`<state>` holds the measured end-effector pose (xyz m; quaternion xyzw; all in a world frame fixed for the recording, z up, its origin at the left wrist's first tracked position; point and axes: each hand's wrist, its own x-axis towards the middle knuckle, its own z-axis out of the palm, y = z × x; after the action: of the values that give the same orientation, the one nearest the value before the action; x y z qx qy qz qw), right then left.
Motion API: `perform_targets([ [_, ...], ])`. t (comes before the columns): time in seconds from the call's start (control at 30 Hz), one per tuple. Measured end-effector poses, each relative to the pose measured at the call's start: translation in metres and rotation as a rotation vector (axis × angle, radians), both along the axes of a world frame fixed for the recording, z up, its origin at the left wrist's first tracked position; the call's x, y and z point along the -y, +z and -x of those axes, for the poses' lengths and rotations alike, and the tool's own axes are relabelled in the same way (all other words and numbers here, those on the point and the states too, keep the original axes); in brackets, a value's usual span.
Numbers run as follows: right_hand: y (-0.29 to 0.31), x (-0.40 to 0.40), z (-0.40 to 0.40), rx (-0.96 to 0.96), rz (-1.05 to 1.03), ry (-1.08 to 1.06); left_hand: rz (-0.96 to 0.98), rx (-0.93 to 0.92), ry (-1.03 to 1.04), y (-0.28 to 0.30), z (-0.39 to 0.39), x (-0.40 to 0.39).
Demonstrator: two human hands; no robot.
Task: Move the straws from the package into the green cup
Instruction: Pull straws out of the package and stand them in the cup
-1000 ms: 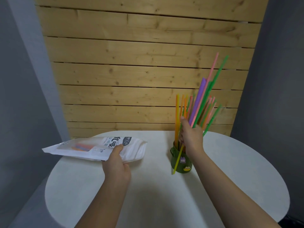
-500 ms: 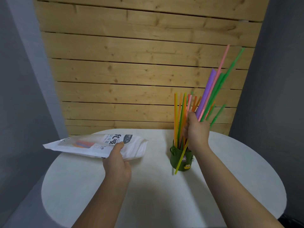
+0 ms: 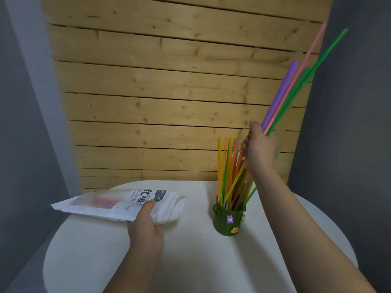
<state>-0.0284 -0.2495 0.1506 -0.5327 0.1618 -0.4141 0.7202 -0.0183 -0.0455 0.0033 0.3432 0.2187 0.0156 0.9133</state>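
The right hand grasps a bunch of straws above the green cup. The left hand pinches the package on the table; a wooden wall stands far behind.

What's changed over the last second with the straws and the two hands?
The right hand has lifted its bundle of straws up and to the right; their lower ends, earlier beside the green cup, now hang over its mouth. Its grip on them is unchanged. The left hand still holds the package on the table, and the cup has not moved.
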Motion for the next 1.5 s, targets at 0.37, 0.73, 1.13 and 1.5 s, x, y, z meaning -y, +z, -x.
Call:
perform_targets([
  [0.37, -0.044, -0.004, -0.012, -0.185, 0.235, -0.108, 0.041, 0.037, -0.001, 0.008, 0.002, 0.008],
  [0.73, -0.094, -0.006, -0.006, -0.268, 0.299, -0.001, 0.046, 0.019, 0.011, 0.007, -0.002, 0.008],
  [1.13, -0.087, 0.003, -0.006, -0.230, 0.357, 0.029, 0.023, 0.015, 0.020, 0.006, -0.003, 0.003],
  [1.5, -0.071, 0.011, -0.006, -0.370, 0.629, -0.005, 0.012, 0.004, 0.030, 0.003, -0.004, 0.008],
])
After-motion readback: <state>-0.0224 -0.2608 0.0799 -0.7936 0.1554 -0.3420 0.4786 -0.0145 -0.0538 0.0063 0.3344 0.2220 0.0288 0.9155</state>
